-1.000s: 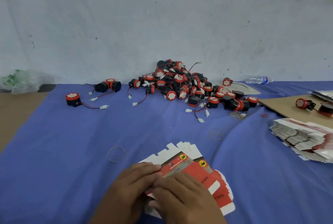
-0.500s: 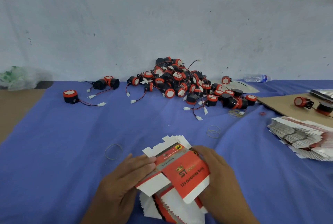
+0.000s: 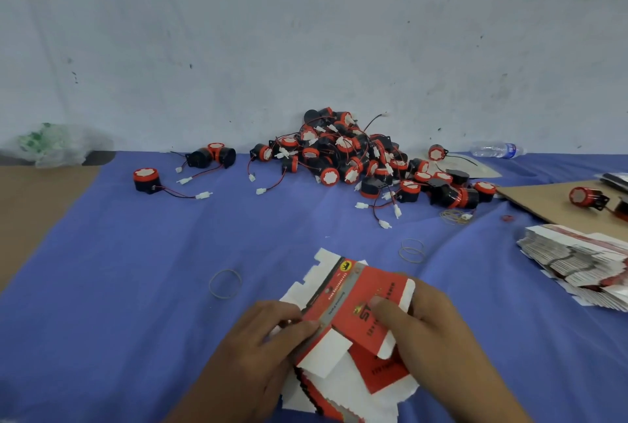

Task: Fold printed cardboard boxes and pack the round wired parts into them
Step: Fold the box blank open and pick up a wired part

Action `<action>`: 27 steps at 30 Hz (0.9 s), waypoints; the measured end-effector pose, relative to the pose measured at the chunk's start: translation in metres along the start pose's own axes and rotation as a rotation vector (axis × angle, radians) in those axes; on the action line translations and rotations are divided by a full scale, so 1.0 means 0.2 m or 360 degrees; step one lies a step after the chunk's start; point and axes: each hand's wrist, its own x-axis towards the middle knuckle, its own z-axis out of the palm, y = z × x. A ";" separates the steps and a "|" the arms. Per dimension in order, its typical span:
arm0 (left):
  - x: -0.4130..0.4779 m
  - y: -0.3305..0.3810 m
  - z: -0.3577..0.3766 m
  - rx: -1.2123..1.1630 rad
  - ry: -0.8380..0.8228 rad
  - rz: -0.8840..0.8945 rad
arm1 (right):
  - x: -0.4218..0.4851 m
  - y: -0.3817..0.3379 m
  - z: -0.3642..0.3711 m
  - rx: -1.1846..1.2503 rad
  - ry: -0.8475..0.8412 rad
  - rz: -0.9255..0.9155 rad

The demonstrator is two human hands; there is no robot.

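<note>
At near side | left grip (image 3: 268, 337), right grip (image 3: 431, 331) pinch carton (image 3: 353, 297) | cloth (image 3: 163, 286) runs to parts pile (image 3: 343, 154)

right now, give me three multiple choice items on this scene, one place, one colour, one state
1. Where lies the heap of round black-and-red wired parts? A) by the back wall B) on brown cardboard C) inside a box
2. What colour is the table cloth? A) green B) blue C) yellow
3. What state is the red printed cardboard box in? A) sealed B) torn in two C) partly folded
Key: A, it sits at the wall's foot; B, plainly blue; C, left hand and right hand hold it, flaps loose.
</note>
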 end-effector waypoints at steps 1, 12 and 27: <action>0.00 0.00 0.00 0.0012 -0.0005 -0.0015 | 0.01 0.00 0.00 0.0008 0.0031 0.0010; 0.02 0.00 -0.01 0.0242 -0.0056 -0.0231 | 0.02 -0.03 -0.08 0.0321 -0.0166 0.0086; 0.05 0.02 -0.04 -0.0284 0.0464 -0.0672 | 0.03 0.02 -0.24 0.0453 -0.0332 0.0502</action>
